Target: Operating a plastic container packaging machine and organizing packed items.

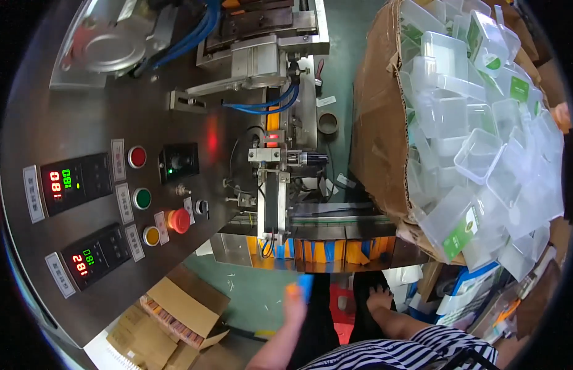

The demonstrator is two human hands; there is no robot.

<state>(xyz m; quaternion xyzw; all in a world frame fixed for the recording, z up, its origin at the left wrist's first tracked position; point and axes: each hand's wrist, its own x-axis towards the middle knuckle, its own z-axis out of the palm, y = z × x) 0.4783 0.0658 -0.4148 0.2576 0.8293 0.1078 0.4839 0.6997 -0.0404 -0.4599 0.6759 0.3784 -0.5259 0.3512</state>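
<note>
My left hand (pixel 293 309) is raised in front of the metal trough, blurred by motion. Its fingers are closed on a small flat blue piece (pixel 305 286); a bright orange patch shows at the fingertips, too smeared to name. My right hand (pixel 380 300) lies on my dark-clad leg with its fingers spread, holding nothing. Just beyond both hands, orange and blue flat packets (pixel 323 251) stand in a row in the metal trough (pixel 228 248) at the end of the machine.
A steel control panel (pixel 101 240) with buttons and lit displays fills the left. Ahead is the feeding machine (pixel 271 191) with blue hoses. A large carton (pixel 379 117) of clear plastic boxes (pixel 477 123) stands right. An open cardboard box (pixel 181 305) sits lower left.
</note>
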